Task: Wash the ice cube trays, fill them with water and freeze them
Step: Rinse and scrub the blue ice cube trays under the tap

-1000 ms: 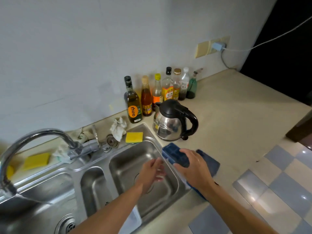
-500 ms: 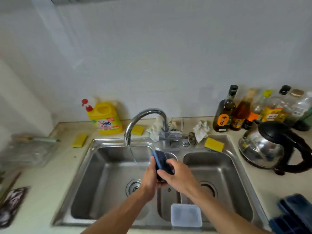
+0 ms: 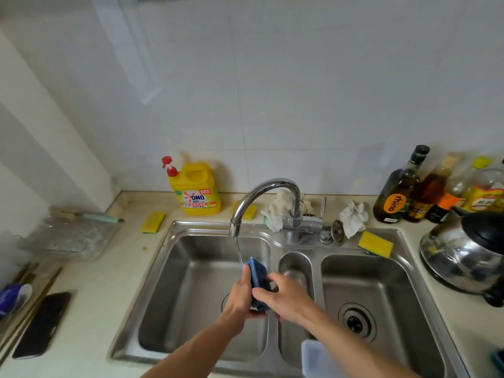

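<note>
Since the yellow detergent bottle (image 3: 197, 190) and a yellow sponge (image 3: 153, 221) sit on the table (image 3: 90, 309) at the back left, well apart from the hands, soap is there if a plain rinse proves too little. Over the left basin (image 3: 191, 296), a thin stream (image 3: 239, 252) falls from the tap (image 3: 268, 196) onto the top edge of the blue ice cube tray (image 3: 257, 278). The tray stands nearly on end, grasped between both hands. The left hand (image 3: 241, 293) grips its left side with curled fingers, and the right hand (image 3: 286, 298) wraps over its right face.

To wash it well, I would tilt the tray so that water runs through every pocket, not only down the rim. The fingers should rub each cell in turn, with the grip shifting so that no part stays covered. The weak flow probably calls for slow passes. Holding the tray low in the basin should keep splashes off the table. A second sponge (image 3: 375, 243) lies on the sink rim to the right, beside the kettle (image 3: 469, 255).
</note>
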